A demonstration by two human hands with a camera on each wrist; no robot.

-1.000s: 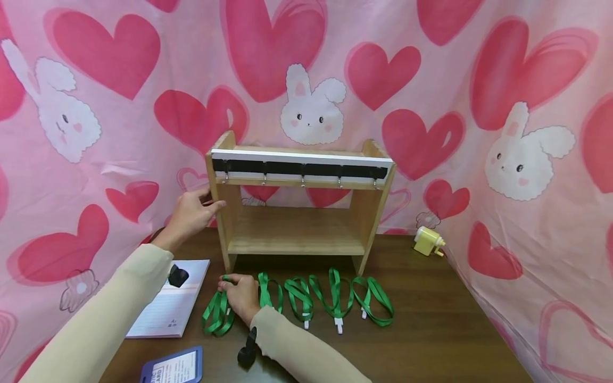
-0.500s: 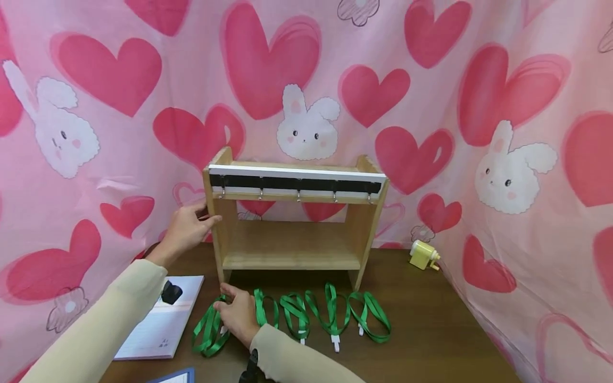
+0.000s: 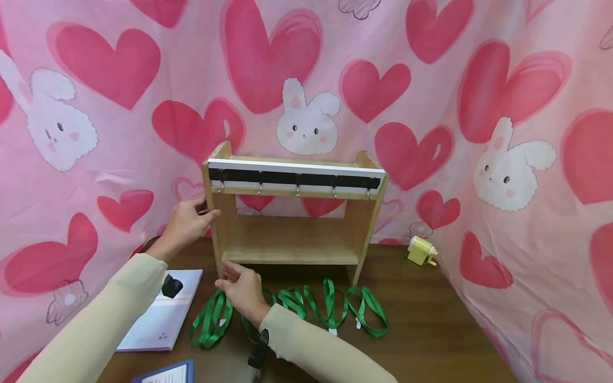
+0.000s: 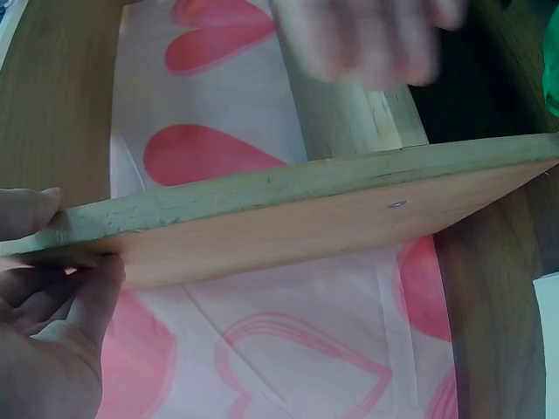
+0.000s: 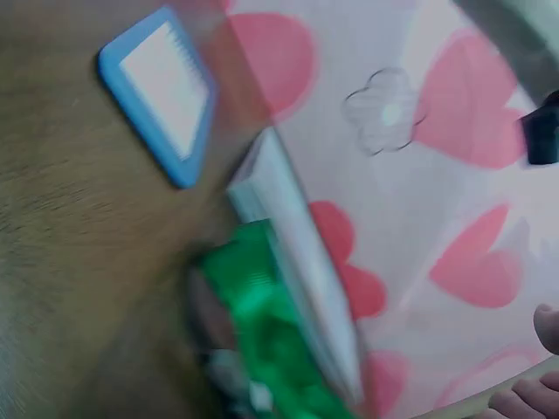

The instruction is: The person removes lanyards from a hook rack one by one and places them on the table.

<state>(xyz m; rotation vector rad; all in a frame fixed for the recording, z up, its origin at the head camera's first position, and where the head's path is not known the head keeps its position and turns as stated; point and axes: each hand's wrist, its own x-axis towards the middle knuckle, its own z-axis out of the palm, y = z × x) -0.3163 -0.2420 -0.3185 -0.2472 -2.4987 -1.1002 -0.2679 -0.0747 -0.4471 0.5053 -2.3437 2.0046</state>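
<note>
My left hand [image 3: 184, 223] grips the left side panel of a small wooden shelf [image 3: 292, 242], its thumb in front and fingers behind the edge, as the left wrist view also shows with the panel [image 4: 288, 188]. My right hand [image 3: 245, 291] is at the foot of that panel, fingers extended and holding nothing. Just below its fingertips lies the leftmost green lanyard [image 3: 208, 322], looped on the table; it looms blurred in the right wrist view. More green lanyards [image 3: 330, 303] lie in a row to the right, one partly hidden by the right hand.
A black strip [image 3: 294, 178] with several small metal hooks runs across the shelf's upper front. A ruled notebook [image 3: 163, 314] lies at left, a blue-framed card holder [image 3: 189, 369] near the front edge. A yellow hand-crank sharpener [image 3: 421, 251] stands at right. Pink printed cloth [image 3: 306, 42] hangs behind.
The right hand has let go of the leftmost lanyard and risen slightly toward the shelf's foot, its fingers straightening. The left hand keeps its grip on the panel. The head view has shifted.
</note>
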